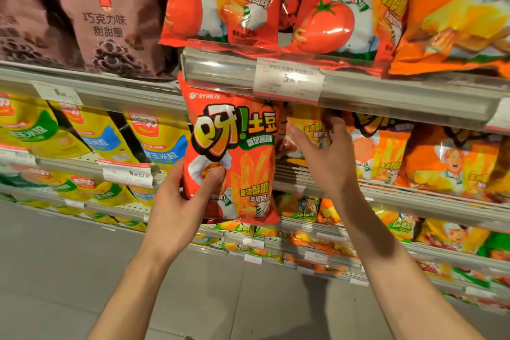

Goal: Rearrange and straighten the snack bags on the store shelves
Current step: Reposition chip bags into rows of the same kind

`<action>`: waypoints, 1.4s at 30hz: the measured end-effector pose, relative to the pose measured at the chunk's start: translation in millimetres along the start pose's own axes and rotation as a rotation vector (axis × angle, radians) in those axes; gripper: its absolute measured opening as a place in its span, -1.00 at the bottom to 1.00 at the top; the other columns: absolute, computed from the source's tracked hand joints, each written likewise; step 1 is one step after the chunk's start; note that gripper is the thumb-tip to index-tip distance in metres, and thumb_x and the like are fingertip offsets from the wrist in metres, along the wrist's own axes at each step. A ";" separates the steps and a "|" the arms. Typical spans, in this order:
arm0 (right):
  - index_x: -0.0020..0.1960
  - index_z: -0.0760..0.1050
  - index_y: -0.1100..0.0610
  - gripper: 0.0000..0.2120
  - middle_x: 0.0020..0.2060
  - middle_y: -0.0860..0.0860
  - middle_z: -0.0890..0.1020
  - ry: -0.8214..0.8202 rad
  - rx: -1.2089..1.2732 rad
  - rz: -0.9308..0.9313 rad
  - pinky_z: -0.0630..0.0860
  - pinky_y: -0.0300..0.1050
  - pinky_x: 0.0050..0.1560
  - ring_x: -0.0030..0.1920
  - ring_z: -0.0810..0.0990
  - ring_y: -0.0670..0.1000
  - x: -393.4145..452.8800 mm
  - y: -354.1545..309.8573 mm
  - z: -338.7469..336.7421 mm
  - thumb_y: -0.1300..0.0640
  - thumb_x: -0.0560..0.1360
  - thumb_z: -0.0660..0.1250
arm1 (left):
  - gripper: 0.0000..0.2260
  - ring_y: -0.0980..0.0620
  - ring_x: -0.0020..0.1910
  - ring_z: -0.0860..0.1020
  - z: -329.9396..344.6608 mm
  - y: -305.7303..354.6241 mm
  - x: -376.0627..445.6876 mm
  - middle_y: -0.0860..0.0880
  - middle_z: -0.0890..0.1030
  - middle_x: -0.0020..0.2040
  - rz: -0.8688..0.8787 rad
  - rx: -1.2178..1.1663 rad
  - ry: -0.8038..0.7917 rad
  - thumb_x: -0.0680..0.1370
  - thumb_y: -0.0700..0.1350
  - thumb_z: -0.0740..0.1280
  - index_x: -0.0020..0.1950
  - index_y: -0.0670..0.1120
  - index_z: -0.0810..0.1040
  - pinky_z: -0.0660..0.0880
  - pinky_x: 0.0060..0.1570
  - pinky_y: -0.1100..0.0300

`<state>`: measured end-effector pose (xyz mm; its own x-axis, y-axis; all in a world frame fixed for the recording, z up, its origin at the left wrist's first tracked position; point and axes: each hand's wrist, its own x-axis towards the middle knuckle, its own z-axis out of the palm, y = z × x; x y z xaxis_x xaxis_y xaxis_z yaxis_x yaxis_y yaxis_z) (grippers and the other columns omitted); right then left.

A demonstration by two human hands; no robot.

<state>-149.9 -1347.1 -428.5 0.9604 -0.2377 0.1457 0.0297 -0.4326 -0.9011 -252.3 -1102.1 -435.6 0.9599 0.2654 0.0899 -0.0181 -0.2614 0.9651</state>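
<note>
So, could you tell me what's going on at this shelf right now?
A person is tidying snack bags on the store shelves. The left hand has a grip on a red tomato-flavour snack bag, holding it upright in front of the shelf edge. The right hand reaches under that shelf edge to the orange bags in the row behind, fingers at the top of one of them. The red bag is not yet set in a row.
</note>
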 end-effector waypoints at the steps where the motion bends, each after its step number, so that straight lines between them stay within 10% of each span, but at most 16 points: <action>1: 0.44 0.35 -0.05 -0.22 0.22 -0.21 0.47 -0.001 0.029 0.004 0.39 -0.25 0.24 0.23 0.46 -0.14 -1.6 2.0 -3.5 -0.40 0.38 0.46 | -0.68 0.28 -0.01 0.67 -0.1 1.7 -0.4 0.26 0.71 0.02 0.008 -0.005 -0.002 0.47 0.33 0.39 0.19 0.30 0.58 0.57 -0.12 0.31; 5: 0.35 0.44 0.00 -0.38 0.04 -0.34 0.56 0.019 0.100 -0.080 0.36 -0.59 0.01 0.07 0.51 -0.44 -18.2 13.2 -19.8 -0.24 0.41 0.51 | -0.76 0.33 0.00 0.65 1.3 5.5 -0.4 0.30 0.70 0.02 0.022 0.009 0.002 0.52 0.25 0.41 0.18 0.29 0.59 0.49 -0.21 0.51; 11: 0.30 0.47 -0.16 -0.54 0.06 -0.45 0.57 -0.072 0.049 -0.192 0.43 -0.54 0.02 0.07 0.57 -0.35 -32.8 21.7 -47.3 -0.16 0.46 0.53 | -0.66 0.31 0.01 0.67 7.1 10.7 4.6 0.27 0.71 0.03 0.020 -0.031 -0.025 0.51 0.24 0.38 0.24 0.16 0.60 0.53 -0.13 0.46; 15: 0.33 0.52 -0.06 -0.48 0.16 -0.19 0.54 -0.155 0.015 -0.185 0.54 -0.39 -0.01 0.05 0.62 -0.23 -38.9 30.0 -68.2 -0.21 0.45 0.51 | -0.63 0.28 0.01 0.67 11.1 10.7 10.4 0.25 0.72 0.02 0.026 -0.012 0.004 0.51 0.26 0.37 0.24 0.14 0.60 0.53 -0.04 0.26; 23: 0.31 0.53 0.01 -0.47 0.20 0.00 0.55 -0.067 0.054 0.010 0.44 -0.52 -0.09 0.04 0.56 -0.29 -56.0 49.4 -108.8 -0.02 0.39 0.58 | -0.76 0.32 0.01 0.65 45.9 6.8 18.3 0.28 0.69 0.03 0.082 0.006 -0.082 0.58 0.20 0.39 0.20 0.18 0.57 0.47 -0.15 0.53; 31: 0.32 0.40 -0.04 -0.39 0.04 -0.22 0.64 0.026 0.136 0.029 0.58 -0.27 -0.06 0.03 0.65 -0.14 -79.9 76.1 -130.3 -0.16 0.37 0.54 | -0.79 0.34 -0.02 0.64 80.1 15.7 53.0 0.32 0.67 -0.01 0.174 0.030 -0.051 0.60 0.18 0.39 0.20 0.20 0.54 0.48 -0.10 0.48; 38: 0.45 0.31 0.06 -0.34 0.12 -0.12 0.63 -0.032 0.232 0.047 0.56 -0.35 0.00 0.05 0.63 -0.23 -68.7 73.9 -122.8 0.10 0.43 0.51 | -0.65 0.00 -0.03 0.66 126.5 19.4 78.2 -0.04 0.66 -0.03 0.162 -0.057 -0.164 0.57 0.23 0.41 0.14 0.03 0.44 0.60 0.03 -0.05; 42: 0.43 0.39 -0.06 -0.38 0.10 -0.21 0.67 -0.097 0.240 0.104 0.58 -0.38 0.01 0.09 0.64 -0.23 -66.0 68.1 -124.6 0.01 0.43 0.52 | -0.66 0.13 -0.05 0.64 129.7 13.7 79.7 0.15 0.65 -0.08 0.201 0.012 -0.211 0.52 0.17 0.50 0.14 0.06 0.46 0.56 -0.05 0.23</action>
<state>-245.8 -1469.2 -448.6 0.9834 -0.1803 0.0181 -0.0166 -0.1890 -0.9818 -139.8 -1204.9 -447.1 0.9743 0.0084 0.2250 -0.2121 -0.3008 0.9298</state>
